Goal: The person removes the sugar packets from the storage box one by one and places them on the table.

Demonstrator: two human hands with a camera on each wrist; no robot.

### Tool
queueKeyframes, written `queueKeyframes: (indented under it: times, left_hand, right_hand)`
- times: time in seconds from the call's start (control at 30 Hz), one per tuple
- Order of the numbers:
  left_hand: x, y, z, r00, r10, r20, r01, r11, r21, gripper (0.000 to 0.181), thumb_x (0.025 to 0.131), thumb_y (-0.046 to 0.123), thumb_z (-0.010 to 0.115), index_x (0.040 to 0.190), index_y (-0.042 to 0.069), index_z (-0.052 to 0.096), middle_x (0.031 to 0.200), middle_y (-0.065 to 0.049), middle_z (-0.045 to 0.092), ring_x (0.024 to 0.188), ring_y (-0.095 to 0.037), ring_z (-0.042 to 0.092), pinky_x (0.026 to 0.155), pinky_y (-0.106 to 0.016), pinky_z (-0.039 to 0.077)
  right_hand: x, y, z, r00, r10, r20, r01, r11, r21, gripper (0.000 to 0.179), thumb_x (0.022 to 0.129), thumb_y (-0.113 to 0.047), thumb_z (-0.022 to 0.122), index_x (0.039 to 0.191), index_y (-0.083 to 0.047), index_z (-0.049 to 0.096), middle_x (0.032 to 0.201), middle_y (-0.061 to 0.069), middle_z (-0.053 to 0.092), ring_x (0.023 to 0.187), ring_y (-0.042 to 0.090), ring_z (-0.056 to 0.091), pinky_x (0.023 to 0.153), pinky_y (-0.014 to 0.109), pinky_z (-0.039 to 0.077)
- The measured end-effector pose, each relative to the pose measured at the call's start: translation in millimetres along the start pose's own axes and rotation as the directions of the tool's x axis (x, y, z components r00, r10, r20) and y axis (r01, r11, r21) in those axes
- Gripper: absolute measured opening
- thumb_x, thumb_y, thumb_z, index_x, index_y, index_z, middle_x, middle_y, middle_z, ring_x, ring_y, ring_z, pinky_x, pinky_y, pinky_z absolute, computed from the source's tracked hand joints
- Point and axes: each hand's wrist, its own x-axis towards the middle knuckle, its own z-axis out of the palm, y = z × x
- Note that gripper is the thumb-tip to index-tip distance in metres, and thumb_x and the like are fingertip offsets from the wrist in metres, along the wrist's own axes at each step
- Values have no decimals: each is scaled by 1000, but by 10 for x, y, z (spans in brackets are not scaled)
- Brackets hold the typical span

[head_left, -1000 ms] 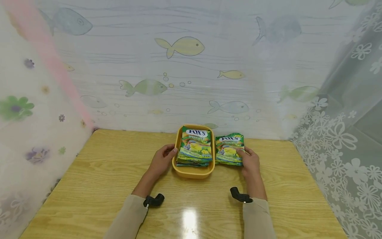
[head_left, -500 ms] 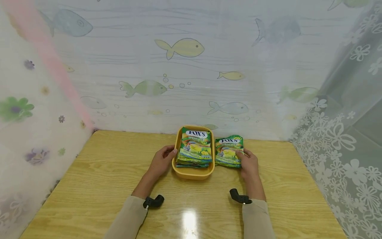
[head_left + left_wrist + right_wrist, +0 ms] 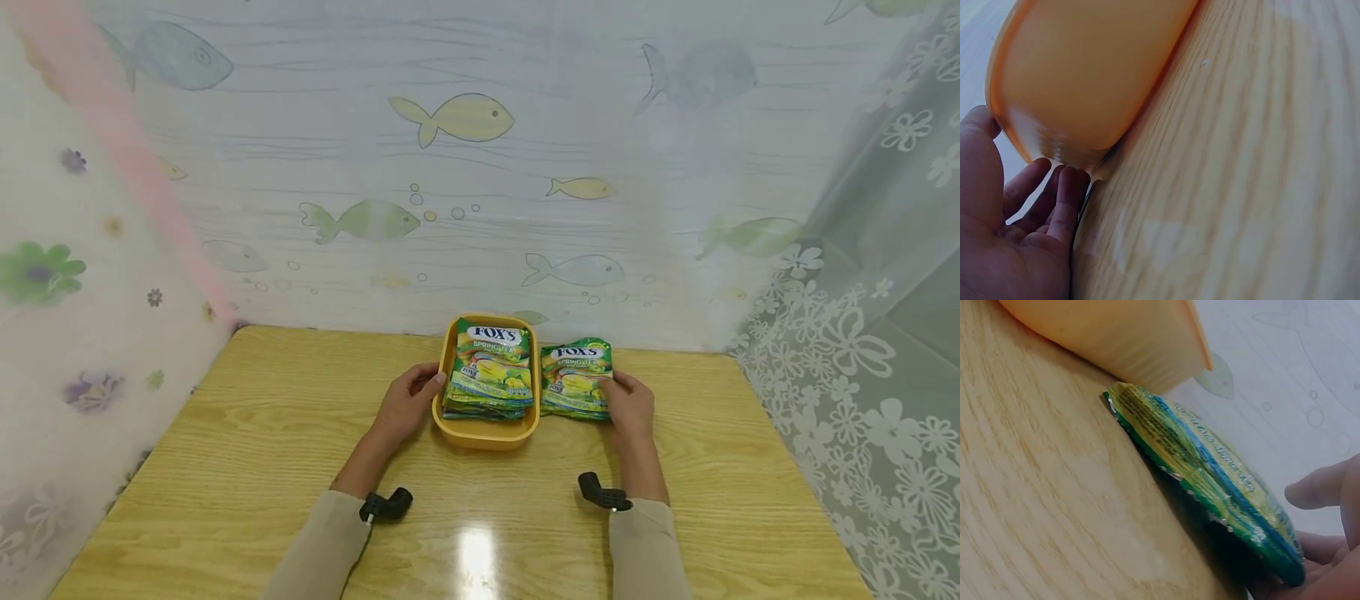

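In the head view a yellow plastic basket [image 3: 487, 437] stands on the table, with a stack of green candy bags [image 3: 491, 367] lettered "FOX'S SPRING TEA" inside. My left hand [image 3: 405, 407] holds the basket's left side; in the left wrist view the thumb is at the rim and the fingertips touch the lower outer wall [image 3: 1085, 81]. Right of the basket lies another green candy bag [image 3: 576, 379]. My right hand [image 3: 630, 407] is at its right edge. In the right wrist view the thumb [image 3: 1319, 486] stands apart from the bag, and the other fingers touch its edge, partly hidden.
The wooden table [image 3: 300, 400] ends at a back wall covering [image 3: 465, 250] printed with fish, close behind the basket. Flowered lace [image 3: 847, 417] hangs along the right side. A black wrist camera [image 3: 386, 504] sits at each sleeve cuff.
My right hand has shifted slightly to the right in the last half second, its thumb drawing back toward the bag's edge. The left hand and the basket stay put.
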Motion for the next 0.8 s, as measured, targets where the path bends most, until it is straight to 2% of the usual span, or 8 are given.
queueKeyframes:
  times: [0.2,0.43,0.63,0.8]
  left_hand:
    - [7,-12,1,1000,1,3,-1,1000,-5,50,109,40,62,147,8,61,140,-16,65,127,-31,63,109,-52,50]
    - [24,-17,-8,1000,-7,2,7,1000,-9,49,109,39,63,147,8,61,141,-15,65,128,-30,63,110,-51,49]
    - [26,-23,-6,1000,-16,-2,16,1000,-7,51,109,40,62,148,8,61,142,-15,64,129,-30,62,111,-51,48]
    - [26,-24,-2,1000,-12,-6,12,1000,-6,50,109,40,62,147,7,61,142,-15,64,129,-30,62,111,-51,48]
  right_hand:
    - [-17,-44,-55,999,-37,-17,37,998,-43,52,111,-17,53,158,2,46,160,25,45,146,36,42,117,48,38]
    - [-72,-100,-109,997,-79,11,79,996,-42,55,113,-18,50,163,-1,38,159,28,43,151,43,37,120,55,34]
    - [-87,-152,-139,996,-94,-8,94,995,-42,56,112,-20,52,163,-3,39,158,22,49,145,35,46,120,48,38]
    - [-111,-201,-154,990,-137,11,137,990,-23,55,112,-18,50,163,-2,38,157,21,49,141,33,50,120,43,41]
